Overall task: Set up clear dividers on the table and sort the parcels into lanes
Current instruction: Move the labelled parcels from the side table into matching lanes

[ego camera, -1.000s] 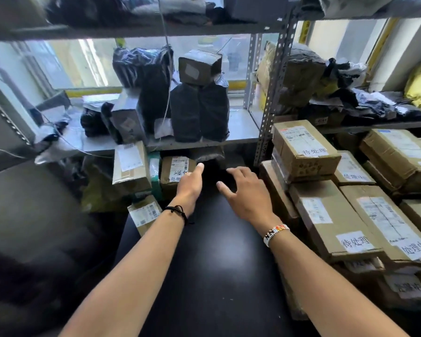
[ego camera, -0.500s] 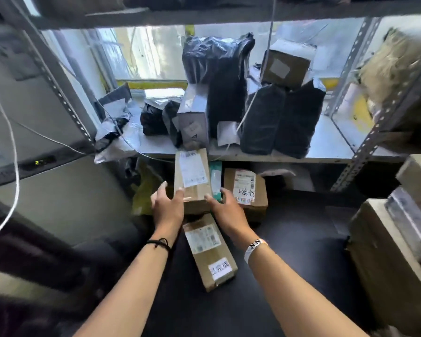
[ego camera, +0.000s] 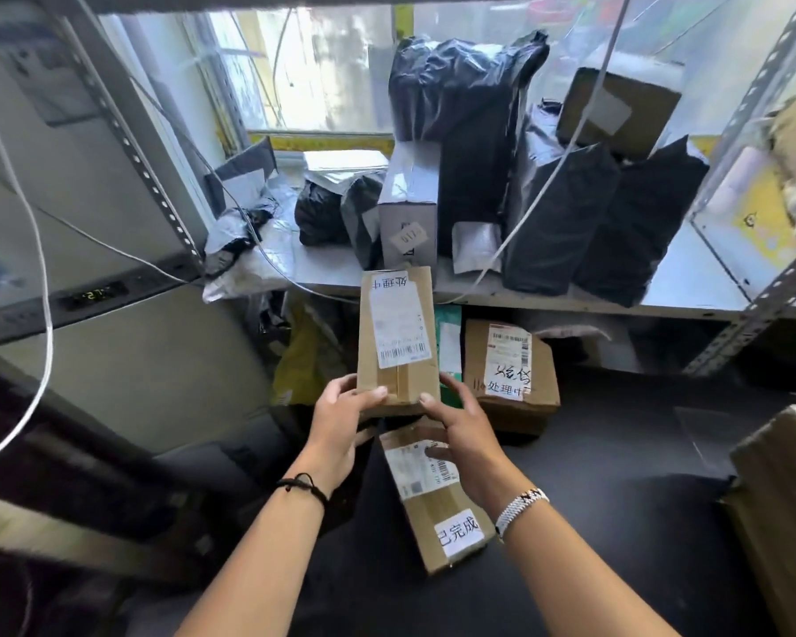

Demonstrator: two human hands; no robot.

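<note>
Parcels near your hands number three: you hold the tall brown cardboard parcel [ego camera: 405, 383] upright over the black table [ego camera: 616, 521], left hand [ego camera: 341, 420] and right hand [ego camera: 460, 434] each curled round its lower end, thumbs on front, likely to read its white label [ego camera: 398, 321]; a flat stickered brown box [ego camera: 437, 508] and a squat scribbled brown box [ego camera: 511, 374] rest below

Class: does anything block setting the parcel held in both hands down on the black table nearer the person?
Yes. A flat cardboard parcel lies on the table just nearer than the held parcel, partly under the right hand. Bare table shows further right.
</note>
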